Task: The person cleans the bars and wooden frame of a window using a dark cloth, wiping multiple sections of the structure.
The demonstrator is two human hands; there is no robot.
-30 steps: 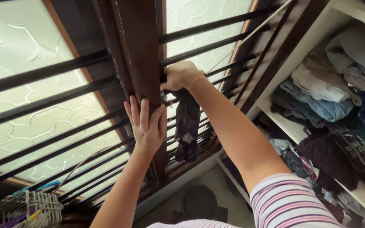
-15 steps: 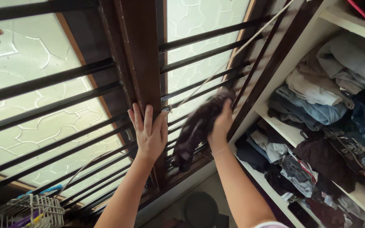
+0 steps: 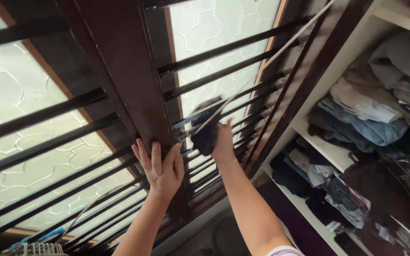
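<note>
**Dark cloth held against the window bars**

A frosted, patterned window point(image 3: 214, 33) behind dark horizontal bars point(image 3: 224, 47) is seen from below, divided by one broad brown wooden post point(image 3: 124, 76). To the right of both hands, white open shelves point(image 3: 323, 147) are stuffed with folded and crumpled clothes point(image 3: 366, 118); two shelf levels are clearly seen.

The left hand point(image 3: 160, 168) is laid flat and open against the lower part of the post, fingers spread and pointing up along it; nothing is gripped. The right hand point(image 3: 223, 142) is raised just right of the left hand, and one dark cloth point(image 3: 204, 128) is grasped in it and pressed against the bars of the right pane. The cloth is bunched and blurred; its long axis runs roughly upright, leaning a little left at the top, above the right hand's fingers. One pale thin cord point(image 3: 281, 45) is seen slanting up to the right from beside the cloth.
</note>
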